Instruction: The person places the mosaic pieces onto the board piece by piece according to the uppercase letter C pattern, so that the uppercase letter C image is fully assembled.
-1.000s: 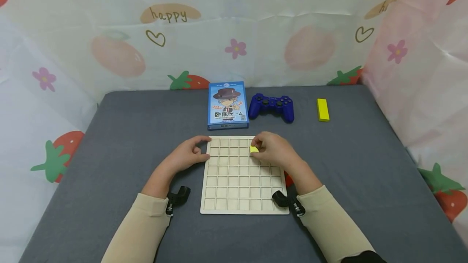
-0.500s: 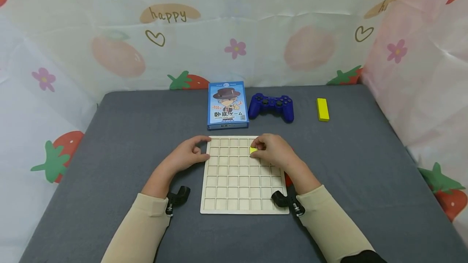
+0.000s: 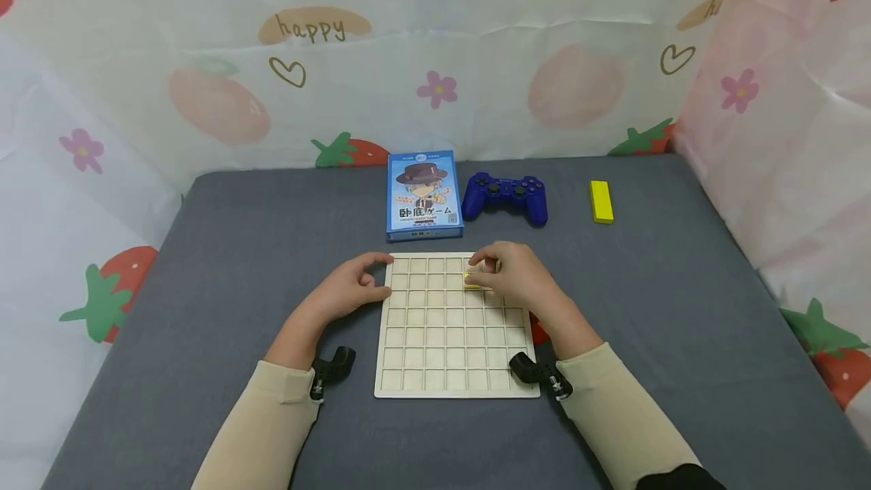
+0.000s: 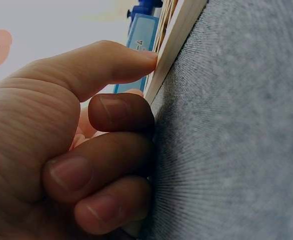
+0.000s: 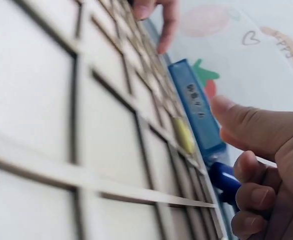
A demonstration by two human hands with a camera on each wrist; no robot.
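A pale wooden grid board (image 3: 435, 337) lies flat on the grey table. My left hand (image 3: 350, 286) rests at its upper left, index fingertip on the corner and thumb against the left edge. In the left wrist view the thumb (image 4: 111, 60) meets the board's side while the other fingers are bent. A small yellow piece (image 5: 183, 135) sits in a cell near the far edge. My right hand (image 3: 512, 272) is over that part of the board, thumb and index finger apart. In the right wrist view its thumb (image 5: 251, 125) is clear of the piece.
Behind the board stand a blue game box (image 3: 425, 199) and a dark blue game controller (image 3: 506, 196). Farther right lies a yellow block (image 3: 602, 202). Something red (image 3: 539, 330) shows beside the board's right edge, partly hidden by my right arm. A printed curtain (image 3: 490, 59) surrounds the table.
My right hand pinched the yellow piece earlier; now its fingers have parted from it and the hand has shifted slightly away, leaving the piece in the board. My left hand stays put.
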